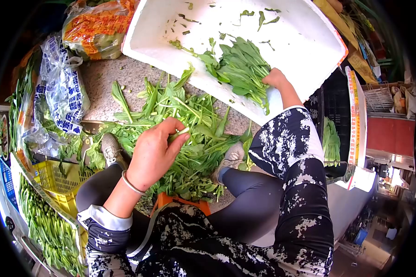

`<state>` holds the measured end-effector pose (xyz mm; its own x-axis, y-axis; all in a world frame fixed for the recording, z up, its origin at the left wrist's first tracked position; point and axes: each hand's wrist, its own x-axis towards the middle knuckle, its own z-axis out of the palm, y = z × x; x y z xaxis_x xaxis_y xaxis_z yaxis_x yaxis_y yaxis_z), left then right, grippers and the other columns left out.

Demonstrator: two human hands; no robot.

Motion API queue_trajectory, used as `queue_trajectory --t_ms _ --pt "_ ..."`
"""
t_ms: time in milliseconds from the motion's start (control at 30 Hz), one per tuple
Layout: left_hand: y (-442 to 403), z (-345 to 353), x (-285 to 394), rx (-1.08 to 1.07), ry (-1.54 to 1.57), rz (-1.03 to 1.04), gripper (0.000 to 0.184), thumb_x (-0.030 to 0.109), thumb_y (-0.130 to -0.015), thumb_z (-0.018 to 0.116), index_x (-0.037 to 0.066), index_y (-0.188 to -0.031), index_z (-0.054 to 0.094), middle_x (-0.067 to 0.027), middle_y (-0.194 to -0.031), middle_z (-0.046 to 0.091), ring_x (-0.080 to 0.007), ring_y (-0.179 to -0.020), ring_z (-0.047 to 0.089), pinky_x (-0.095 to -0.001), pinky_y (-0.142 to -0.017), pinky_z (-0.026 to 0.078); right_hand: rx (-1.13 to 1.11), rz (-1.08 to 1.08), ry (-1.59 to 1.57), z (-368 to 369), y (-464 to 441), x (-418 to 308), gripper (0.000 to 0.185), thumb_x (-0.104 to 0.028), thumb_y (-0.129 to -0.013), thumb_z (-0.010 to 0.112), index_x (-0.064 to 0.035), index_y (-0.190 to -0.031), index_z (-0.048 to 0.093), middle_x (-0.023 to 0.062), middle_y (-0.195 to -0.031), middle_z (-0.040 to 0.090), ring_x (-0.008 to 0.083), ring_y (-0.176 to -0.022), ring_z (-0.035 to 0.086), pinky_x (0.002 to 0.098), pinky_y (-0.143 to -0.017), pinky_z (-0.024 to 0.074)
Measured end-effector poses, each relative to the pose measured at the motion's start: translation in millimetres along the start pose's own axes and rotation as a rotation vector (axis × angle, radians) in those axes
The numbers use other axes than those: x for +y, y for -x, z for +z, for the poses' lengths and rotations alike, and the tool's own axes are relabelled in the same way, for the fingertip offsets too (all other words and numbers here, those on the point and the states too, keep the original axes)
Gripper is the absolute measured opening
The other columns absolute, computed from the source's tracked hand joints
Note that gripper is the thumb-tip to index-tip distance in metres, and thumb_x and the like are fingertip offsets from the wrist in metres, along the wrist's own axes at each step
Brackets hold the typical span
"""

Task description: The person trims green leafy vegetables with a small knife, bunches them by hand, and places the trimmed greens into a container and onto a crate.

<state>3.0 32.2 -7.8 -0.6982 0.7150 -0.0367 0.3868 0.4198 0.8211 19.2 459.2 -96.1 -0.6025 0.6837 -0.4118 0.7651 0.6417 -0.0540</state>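
My left hand (155, 150), with a bangle at its wrist, is closed around a short green stem piece (179, 134) above a heap of leafy greens (189, 161) on the ground between my feet. Over to the right, my right hand (276, 78) grips the stem end of a bunch of leafy greens (242, 67). That bunch lies in a white foam box (305, 37), near its front edge. Loose leaves and small scraps are scattered on the box's floor.
Plastic bags of vegetables (62, 87) stand at the upper left. A yellow crate (62, 180) and a box of green stalks (48, 221) are at the lower left. At the right, a black crate (339, 104) holds greens.
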Motion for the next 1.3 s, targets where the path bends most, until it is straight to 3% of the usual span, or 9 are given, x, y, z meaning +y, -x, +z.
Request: queue_trajectory --t_ms 233,300,467,533,567,900,1067,1167,1300 --pt "-3.9 -0.8 -2.6 0.019 -0.005 0.019 0.017 0.011 -0.077 0.062 0.0 -0.085 0.053 -0.0123 -0.072 0.058 -0.0238 -0.065 0.059 -0.0291 -0.059 0.045 0.046 -0.06 0.134 -6.7 5.7 -3.1 0.037 -0.023 -0.057 0.065 0.0034 -0.083 0.063 0.0205 -0.084 0.062 0.029 -0.079 0.061 0.0321 -0.073 0.0479" --pt "-4.4 -0.1 -4.2 0.062 0.008 0.069 0.016 0.015 -0.077 0.06 0.003 -0.083 0.051 -0.0147 -0.066 0.056 -0.0319 -0.059 0.055 -0.0369 -0.053 0.043 0.08 -0.083 0.181 -12.6 7.2 -3.1 0.036 -0.022 -0.057 0.065 0.0029 -0.082 0.064 0.0199 -0.083 0.062 0.0289 -0.078 0.061 0.0324 -0.073 0.0481" --pt "-2.5 -6.9 0.6 0.026 -0.005 0.034 0.018 0.013 -0.077 0.062 0.001 -0.086 0.053 -0.0125 -0.072 0.058 -0.0228 -0.062 0.058 -0.0291 -0.056 0.044 0.105 -0.106 0.073 -33.7 17.2 -0.1 0.037 -0.022 -0.055 0.065 0.0045 -0.081 0.063 0.0188 -0.077 0.063 0.0275 -0.073 0.062 0.0312 -0.069 0.0481" --pt "-1.4 -7.8 0.1 0.038 0.0 0.039 0.018 0.013 -0.077 0.062 0.001 -0.086 0.053 -0.0124 -0.071 0.058 -0.0225 -0.061 0.057 -0.0289 -0.055 0.044 0.134 -0.045 -0.148 -45.4 31.4 -3.2 0.033 -0.021 -0.056 0.065 0.0054 -0.075 0.062 0.0163 -0.07 0.062 0.0241 -0.061 0.06 0.0312 -0.059 0.0476" --pt "-0.9 -7.3 -1.7 0.055 0.0 0.066 0.018 0.013 -0.077 0.062 0.001 -0.087 0.053 -0.0123 -0.07 0.058 -0.0223 -0.06 0.057 -0.029 -0.054 0.044 0.073 0.034 -0.243 -53.4 39.6 -6.7 0.024 -0.017 -0.058 0.067 0.0012 -0.07 0.058 0.0083 -0.061 0.054 0.0144 -0.044 0.046 0.0284 -0.039 0.0375" --pt "4.7 -13.9 4.5 0.164 0.034 0.089 0.02 0.016 -0.074 0.065 0.004 -0.086 0.053 -0.0098 -0.059 0.05 -0.0211 -0.049 0.049 -0.0311 -0.047 0.038 -0.087 -0.089 -0.947 -72.8 80.1 8.8 0.017 -0.011 -0.063 0.066 -0.0022 -0.074 0.056 0.0034 -0.059 0.049 0.0085 -0.041 0.036 0.0227 -0.034 0.0264" --pt "8.1 -25.3 9.6 0.135 0.035 -0.008 0.019 0.016 -0.074 0.065 0.004 -0.083 0.054 -0.0084 -0.056 0.047 -0.0189 -0.048 0.045 -0.0303 -0.047 0.037 -0.068 -0.116 -0.677 -69.9 137.9 -27.9 0.024 -0.012 -0.063 0.066 -0.0002 -0.082 0.057 0.0063 -0.068 0.055 0.0128 -0.047 0.044 0.0254 -0.043 0.038" --pt "6.8 -29.7 -3.4 0.243 0.108 0.046 0.015 0.015 -0.076 0.063 0.004 -0.082 0.055 -0.0078 -0.056 0.048 -0.0143 -0.048 0.044 -0.0275 -0.048 0.037 0.17 -0.517 -0.26 -57.2 179.0 -53.7 0.038 -0.012 -0.062 0.064 0.0034 -0.095 0.055 0.0123 -0.082 0.062 0.0206 -0.075 0.058 0.0299 -0.074 0.0443" --pt "7.9 -48.1 -14.4 0.343 0.194 0.024 0.011 0.015 -0.08 0.061 0.004 -0.079 0.058 -0.0024 -0.059 0.053 -0.0079 -0.054 0.045 -0.0244 -0.05 0.038 0.195 -0.674 0.082 -47.8 241.8 -82.0 0.037 -0.007 -0.061 0.066 -0.0072 -0.096 0.054 0.0099 -0.08 0.059 0.027 -0.075 0.057 0.0351 -0.066 0.0461"
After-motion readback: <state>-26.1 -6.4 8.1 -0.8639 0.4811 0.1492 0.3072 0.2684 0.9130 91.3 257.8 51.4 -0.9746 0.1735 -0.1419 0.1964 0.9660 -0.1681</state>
